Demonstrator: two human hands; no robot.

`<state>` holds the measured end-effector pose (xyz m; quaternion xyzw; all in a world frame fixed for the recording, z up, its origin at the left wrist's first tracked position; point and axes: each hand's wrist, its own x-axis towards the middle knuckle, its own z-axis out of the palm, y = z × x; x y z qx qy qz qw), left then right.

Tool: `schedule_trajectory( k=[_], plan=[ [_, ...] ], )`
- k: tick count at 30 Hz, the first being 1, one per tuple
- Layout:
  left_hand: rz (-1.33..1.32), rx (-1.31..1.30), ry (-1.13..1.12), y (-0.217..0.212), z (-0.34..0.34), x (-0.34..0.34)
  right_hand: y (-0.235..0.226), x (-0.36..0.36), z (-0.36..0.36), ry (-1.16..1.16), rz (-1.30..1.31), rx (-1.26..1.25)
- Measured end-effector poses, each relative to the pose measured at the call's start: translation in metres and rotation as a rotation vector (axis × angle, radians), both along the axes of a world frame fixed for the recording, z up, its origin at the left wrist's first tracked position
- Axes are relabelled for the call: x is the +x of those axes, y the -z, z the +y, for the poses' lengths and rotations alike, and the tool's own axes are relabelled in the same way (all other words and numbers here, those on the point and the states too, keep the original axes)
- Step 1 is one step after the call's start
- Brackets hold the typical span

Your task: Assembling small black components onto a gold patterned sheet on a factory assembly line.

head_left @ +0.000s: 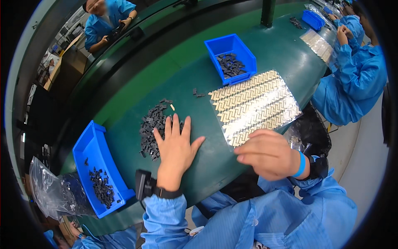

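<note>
My left hand (176, 147) lies flat, fingers spread, on the green table, its fingertips touching a loose pile of small dark grey parts (151, 124). My right hand (267, 153) hovers with fingers curled at the near edge of a shiny clear tray (253, 106) filled with rows of small tan pieces. Whether the right fingers pinch anything is hidden. A few stray dark parts (198, 93) and one tan piece (172, 107) lie between pile and tray.
A blue bin (97, 166) with dark parts sits at my left, beside a clear plastic bag (49, 186). Another blue bin (231, 58) with dark parts stands behind the tray. A person in blue (352, 79) works at the right; another person (105, 23) sits far left.
</note>
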<state>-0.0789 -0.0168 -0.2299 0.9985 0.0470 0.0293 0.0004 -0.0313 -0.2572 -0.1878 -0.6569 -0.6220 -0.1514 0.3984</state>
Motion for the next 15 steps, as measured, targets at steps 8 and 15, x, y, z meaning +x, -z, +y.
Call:
schedule_trajectory(
  k=[8, 15],
  plan=[
    [-0.206, -0.122, -0.131, -0.017, 0.024, -0.049, 0.019, 0.019, 0.024, 0.348, 0.033, -0.209],
    [0.005, -0.168, -0.278, -0.001, 0.061, -0.061, 0.042, 0.061, 0.142, 0.526, -0.134, -0.253]
  ],
)
